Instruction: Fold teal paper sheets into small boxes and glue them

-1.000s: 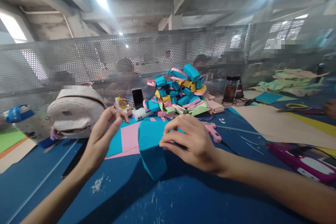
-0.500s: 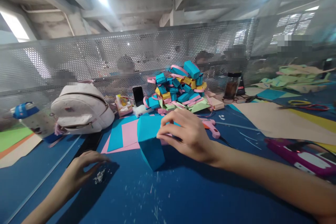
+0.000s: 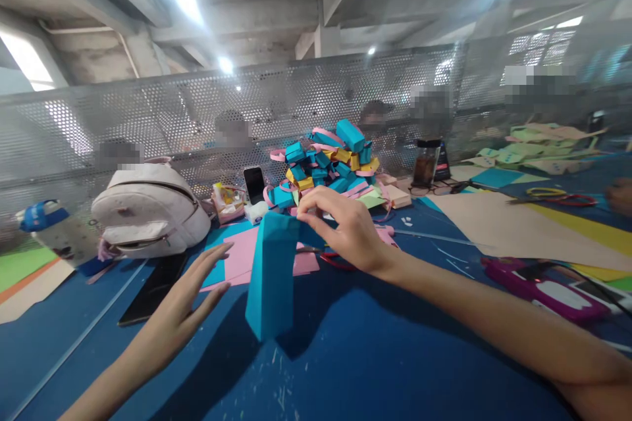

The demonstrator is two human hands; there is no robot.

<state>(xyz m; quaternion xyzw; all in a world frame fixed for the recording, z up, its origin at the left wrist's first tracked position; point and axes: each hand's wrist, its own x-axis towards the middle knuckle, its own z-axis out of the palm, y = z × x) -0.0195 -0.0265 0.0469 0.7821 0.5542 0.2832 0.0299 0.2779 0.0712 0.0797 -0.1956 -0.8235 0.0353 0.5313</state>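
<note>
A folded blue paper box (image 3: 273, 279) hangs above the blue tabletop in front of me, its shadow falling below. My right hand (image 3: 348, 227) pinches the box's upper right edge between thumb and fingers. To the left of the box is my left hand (image 3: 195, 293), its fingers stretched out and apart, not touching the paper. Behind the box lie pink paper sheets (image 3: 241, 253) and part of a blue sheet. Red-handled scissors (image 3: 337, 261) are partly covered by my right hand. A pink glue gun (image 3: 388, 235) shows only in part behind my wrist.
A heap of blue and yellow paper boxes (image 3: 340, 158) stands against the perforated metal screen (image 3: 291, 92). At left are a white backpack (image 3: 153, 210), a bottle (image 3: 54, 233) and a black phone (image 3: 153, 289). A purple device (image 3: 543, 289) and beige paper (image 3: 513, 223) lie right.
The blue box has turned and shifted slightly left in my right hand. My left hand has risen toward it and its fingers have spread. The view has shifted a little.
</note>
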